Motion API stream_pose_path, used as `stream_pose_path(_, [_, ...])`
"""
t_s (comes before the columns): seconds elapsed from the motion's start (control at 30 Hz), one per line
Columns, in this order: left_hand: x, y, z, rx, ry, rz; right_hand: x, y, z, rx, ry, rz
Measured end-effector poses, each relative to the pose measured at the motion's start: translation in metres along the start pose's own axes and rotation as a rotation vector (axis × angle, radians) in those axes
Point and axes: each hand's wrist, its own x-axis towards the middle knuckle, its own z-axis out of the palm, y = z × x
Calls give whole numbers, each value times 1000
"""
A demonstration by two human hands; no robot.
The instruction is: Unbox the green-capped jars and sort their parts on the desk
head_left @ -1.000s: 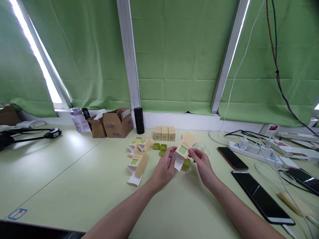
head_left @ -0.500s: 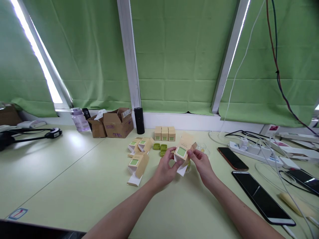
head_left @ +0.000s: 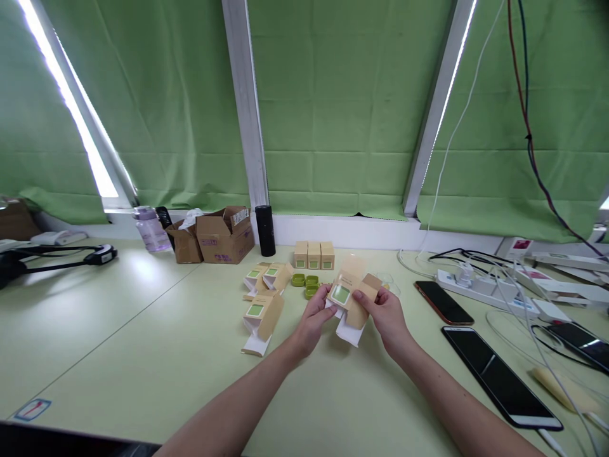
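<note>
Now my left hand (head_left: 316, 315) and right hand (head_left: 386, 312) both pinch the small tan carton (head_left: 346, 294) just above the table (head_left: 143, 330), its white flap (head_left: 351, 334) hanging open below; a light grip at the corners should leave its walls square.

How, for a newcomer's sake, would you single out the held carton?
Find the pale green table under green blinds. Mid-table, the left hand and right hand hold a tan carton. Unlike its neighbours, it is off the table, white flap hanging.
</note>
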Motion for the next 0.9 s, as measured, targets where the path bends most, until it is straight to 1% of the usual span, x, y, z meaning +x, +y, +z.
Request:
stream_pose_path(0.2, [0,0,0,-50,-11,-66,-3,-5,2,6,14,25])
stream_pose_path(0.43, [1,3,5,3,-8,-45,-4,-5,3,-45,-8,-38])
stream_pose_path(0.57, [2,4,8,27,27,-62,-4,-4,4,-55,11,-36])
stream_pose_path(0.73, [5,2,4,32,90,-56,-4,-4,4,-17,3,-43])
stream_pose_path(0.83, [6,2,0,57,132,-30,-5,-6,2,15,-31,-102])
stream_pose_path(0.9, [7,1,-3,97,173,20,-5,-8,0,9,-37,-166])
